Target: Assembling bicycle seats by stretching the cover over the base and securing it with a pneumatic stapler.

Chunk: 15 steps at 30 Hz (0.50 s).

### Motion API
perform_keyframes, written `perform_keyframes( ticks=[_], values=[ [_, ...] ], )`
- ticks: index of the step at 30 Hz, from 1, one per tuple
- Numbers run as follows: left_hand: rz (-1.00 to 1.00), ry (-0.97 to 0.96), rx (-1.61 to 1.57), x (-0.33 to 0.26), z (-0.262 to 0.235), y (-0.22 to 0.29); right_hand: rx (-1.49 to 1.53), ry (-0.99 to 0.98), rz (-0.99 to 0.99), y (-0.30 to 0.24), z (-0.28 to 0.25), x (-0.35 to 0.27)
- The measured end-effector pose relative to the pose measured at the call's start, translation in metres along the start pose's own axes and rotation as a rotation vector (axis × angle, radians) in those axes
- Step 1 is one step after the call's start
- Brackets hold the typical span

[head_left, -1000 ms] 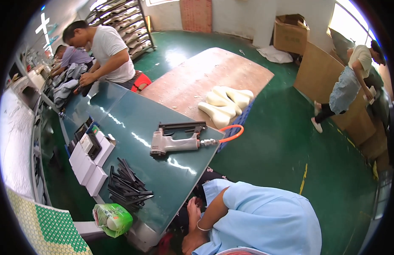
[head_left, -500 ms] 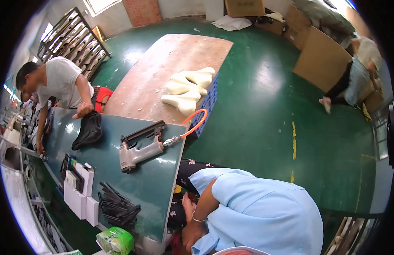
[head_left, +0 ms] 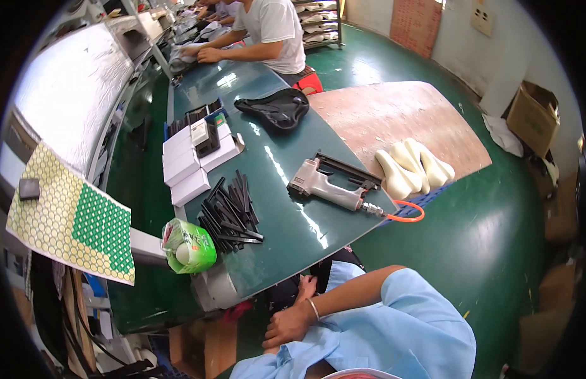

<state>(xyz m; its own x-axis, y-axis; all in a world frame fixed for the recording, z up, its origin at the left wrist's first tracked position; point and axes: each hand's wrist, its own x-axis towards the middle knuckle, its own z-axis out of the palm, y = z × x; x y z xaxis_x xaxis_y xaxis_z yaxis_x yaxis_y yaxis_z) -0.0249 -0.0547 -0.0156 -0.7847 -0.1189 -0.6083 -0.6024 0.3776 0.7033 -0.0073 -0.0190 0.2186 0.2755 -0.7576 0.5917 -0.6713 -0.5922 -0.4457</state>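
Both my hands are low over my dark patterned trousers, below the near edge of the green table (head_left: 261, 278). My right hand (head_left: 288, 326), with a bangle at its wrist, lies across my left forearm with its fingers curled over it. My left hand (head_left: 307, 286) emerges beyond that wrist, fingers loosely extended and partly hidden, with nothing visible in it. Nearest on the tabletop are loose black staple strips (head_left: 231, 211) and a grey pneumatic staple gun (head_left: 324, 184) with an orange hose (head_left: 410, 213). A black bicycle saddle (head_left: 277, 109) rests farther back.
White boxes (head_left: 185, 167) and a green packet (head_left: 191, 246) line the table's left side. Cream saddle-shaped foam pieces (head_left: 413, 165) sit on a wooden board (head_left: 381, 104). A co-worker in white (head_left: 271, 31) handles grey material. A patterned sheet (head_left: 72, 215) is at left.
My view has swung left, bringing the patterned sheet in. The co-worker's hand has left the saddle, and both their hands are now at grey material. My hands stay together.
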Motion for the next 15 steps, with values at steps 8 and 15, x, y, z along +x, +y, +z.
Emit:
perform_keyframes(
  ticks=[8, 15],
  values=[
    [-0.024, -0.115, -0.570, -0.015, 0.000, 0.014, -0.846, 0.231, 0.391, 0.058, -0.245, -0.046],
    [0.042, -0.156, -0.612, -0.040, -0.011, 0.035, -1.399, 0.433, 0.828, 0.154, -0.361, -0.109]
  ],
)
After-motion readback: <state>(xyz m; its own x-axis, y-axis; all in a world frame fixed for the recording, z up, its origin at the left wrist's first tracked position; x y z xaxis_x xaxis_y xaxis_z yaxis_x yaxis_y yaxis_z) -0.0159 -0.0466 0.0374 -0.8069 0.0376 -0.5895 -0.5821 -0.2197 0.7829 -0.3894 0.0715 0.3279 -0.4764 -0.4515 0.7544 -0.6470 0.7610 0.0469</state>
